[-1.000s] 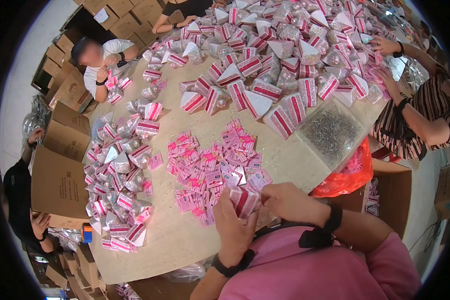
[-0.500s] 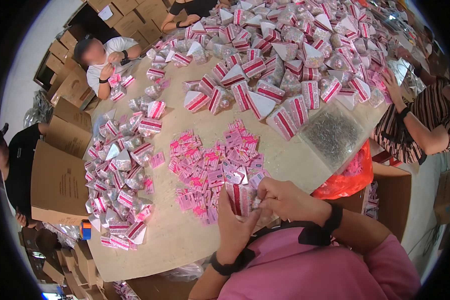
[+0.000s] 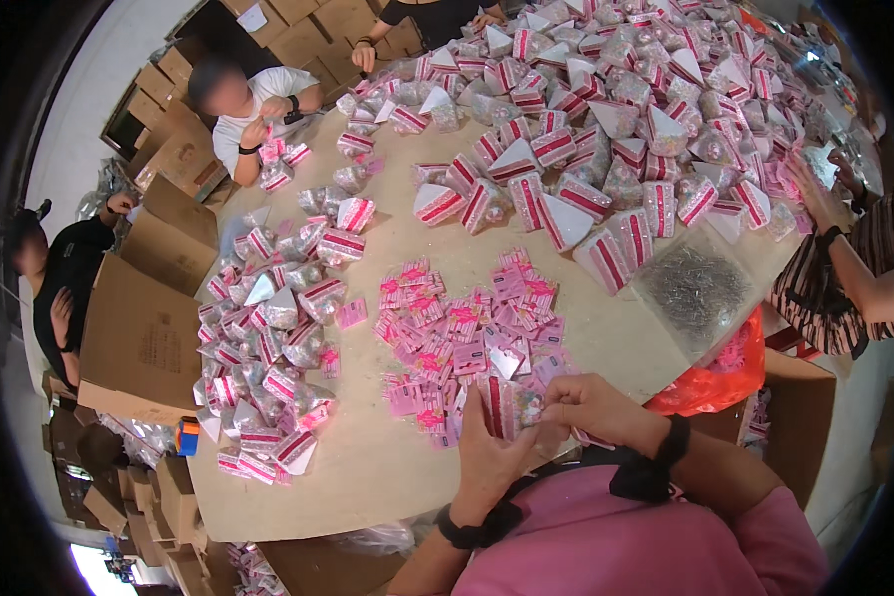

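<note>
held, head view: one wedge-shaped pack [image 3: 504,405], white with a red band, between thumb and fingers of the left hand [image 3: 487,452], above the near part of the table [image 3: 387,497]; right hand [image 3: 601,409], fingertips drawn together at the pack's right side, whether they grip it cannot be told; beyond: heap of pink cards [image 3: 447,338]; to the right: shallow tray [image 3: 663,318] of small metal pieces [image 3: 693,288], red bag [image 3: 710,382]; to the left: pile of similar packs [image 3: 320,295]
</note>
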Demonstrator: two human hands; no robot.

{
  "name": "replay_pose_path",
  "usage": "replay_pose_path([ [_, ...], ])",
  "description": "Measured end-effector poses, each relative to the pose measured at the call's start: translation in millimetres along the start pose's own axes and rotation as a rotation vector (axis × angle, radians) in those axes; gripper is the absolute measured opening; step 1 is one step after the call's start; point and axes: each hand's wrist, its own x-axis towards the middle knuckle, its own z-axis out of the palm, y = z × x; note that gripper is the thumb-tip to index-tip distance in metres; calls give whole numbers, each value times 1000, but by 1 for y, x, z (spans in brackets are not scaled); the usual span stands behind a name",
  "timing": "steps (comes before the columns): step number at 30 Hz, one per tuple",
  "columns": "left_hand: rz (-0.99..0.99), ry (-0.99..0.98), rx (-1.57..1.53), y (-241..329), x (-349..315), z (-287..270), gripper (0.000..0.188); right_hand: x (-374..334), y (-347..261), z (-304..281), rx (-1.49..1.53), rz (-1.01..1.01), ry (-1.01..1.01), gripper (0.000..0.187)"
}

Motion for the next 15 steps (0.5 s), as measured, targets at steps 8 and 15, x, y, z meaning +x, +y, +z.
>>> replay_pose_path([
  [8, -284, 353, -411, -64, 40, -120, 47, -7, -18, 1, 91, 96, -21, 21],
  [15, -56, 772, -70, -81, 61, -232, 62, -26, -9, -19, 91, 1, 104, 15],
])
